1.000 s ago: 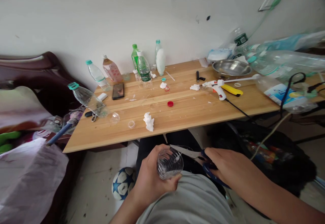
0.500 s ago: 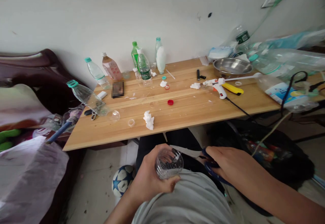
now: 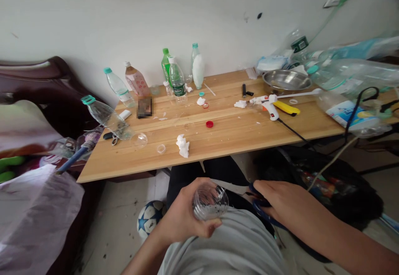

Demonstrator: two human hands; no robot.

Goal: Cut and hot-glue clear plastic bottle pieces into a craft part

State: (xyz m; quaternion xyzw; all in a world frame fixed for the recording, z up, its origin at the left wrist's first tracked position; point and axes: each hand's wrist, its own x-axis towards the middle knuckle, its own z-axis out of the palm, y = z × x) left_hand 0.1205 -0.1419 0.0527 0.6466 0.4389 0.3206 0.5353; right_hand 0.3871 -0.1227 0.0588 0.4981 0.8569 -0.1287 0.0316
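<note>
My left hand [image 3: 187, 214] is wrapped round a clear ribbed plastic bottle piece [image 3: 210, 203], held over my lap with its round end toward me. In my right hand [image 3: 276, 196] are scissors [image 3: 258, 208] with dark blue handles. Their blades point left and reach the far side of the bottle piece, beside my left fingers. The blade tips are hidden there, so I cannot tell whether they touch the plastic.
On the wooden table [image 3: 193, 131] are a glue gun [image 3: 269, 105], crumpled tissue [image 3: 183, 145], a red cap [image 3: 209, 124] and several bottles. A steel bowl [image 3: 286, 79] stands at the back right. A ball [image 3: 151, 217] lies on the floor, a black bag [image 3: 346, 196] at right.
The bottle piece has turned and shifted slightly to the right in my left hand. My right hand and the scissors stay almost in place.
</note>
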